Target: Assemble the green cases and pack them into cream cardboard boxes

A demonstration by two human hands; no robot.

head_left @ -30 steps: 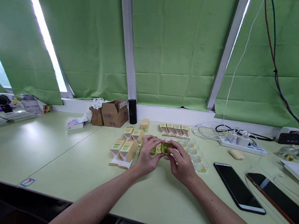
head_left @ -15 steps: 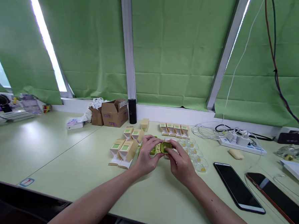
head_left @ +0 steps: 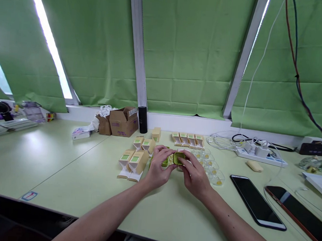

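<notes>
Between my two hands is a small olive-green square case point(head_left: 178, 158), its hollow side facing me. My left hand point(head_left: 160, 166) pinches its left edge between thumb and fingers. On the opposite side my right hand point(head_left: 196, 173) grips the rim, with a fingertip inside the hollow. Behind and partly under my hands lie more green pieces point(head_left: 164, 161), mostly covered. Just right of my right hand are several clear plastic domed pieces point(head_left: 213, 170) with yellow spots. Left of my left hand stand several open kraft-coloured cartons point(head_left: 138, 160) with green labels.
A row of small cartons point(head_left: 187, 139) stands at the back. Farther left are a cardboard box point(head_left: 123, 122) and a black cylinder point(head_left: 142, 120). To the right lie two phones, one white-edged point(head_left: 257, 201), one orange-edged point(head_left: 299, 214), loose cables and a power strip point(head_left: 261, 156).
</notes>
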